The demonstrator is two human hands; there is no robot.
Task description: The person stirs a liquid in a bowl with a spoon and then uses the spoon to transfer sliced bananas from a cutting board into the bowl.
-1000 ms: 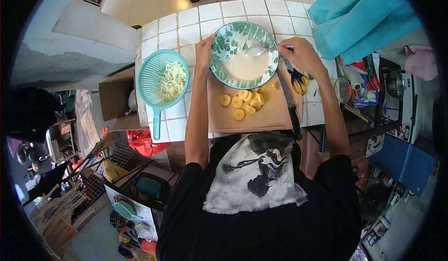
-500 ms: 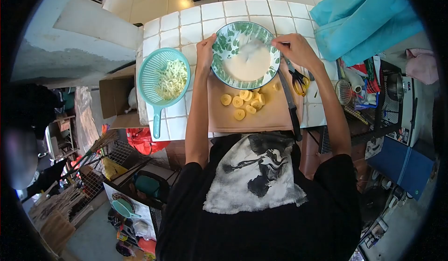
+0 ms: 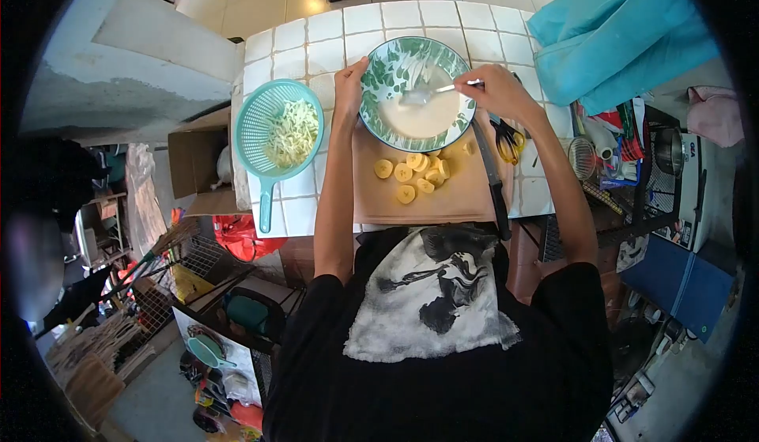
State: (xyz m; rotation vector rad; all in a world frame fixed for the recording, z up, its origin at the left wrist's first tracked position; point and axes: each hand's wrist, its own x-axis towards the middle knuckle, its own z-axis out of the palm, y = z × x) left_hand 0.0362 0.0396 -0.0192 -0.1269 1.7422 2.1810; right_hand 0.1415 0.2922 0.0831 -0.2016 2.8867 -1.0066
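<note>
A green-and-white enamel bowl (image 3: 387,78) holds a pale, creamy batter (image 3: 419,118). My left hand (image 3: 350,86) grips the bowl's left rim. In my right hand (image 3: 494,90), closed around its handle, is a metal spoon (image 3: 423,95), with its head at the surface of the batter. Below the bowl, several round yellow slices (image 3: 405,173), like banana, lie on a brown cutting board (image 3: 379,205). A knife (image 3: 496,189) with a black handle rests along the board's right side.
To the left sits a turquoise strainer (image 3: 247,137) with shredded pale vegetable (image 3: 292,134). Scissors (image 3: 510,137) with yellow-and-black handles lie right of the knife. A turquoise cloth (image 3: 609,39) covers the tiled counter's (image 3: 324,27) far right corner.
The spoon, blurred in the bowl before, now shows clearly, its head further left and handle toward my right hand. My right hand has shifted slightly down and right; the left keeps its hold.
</note>
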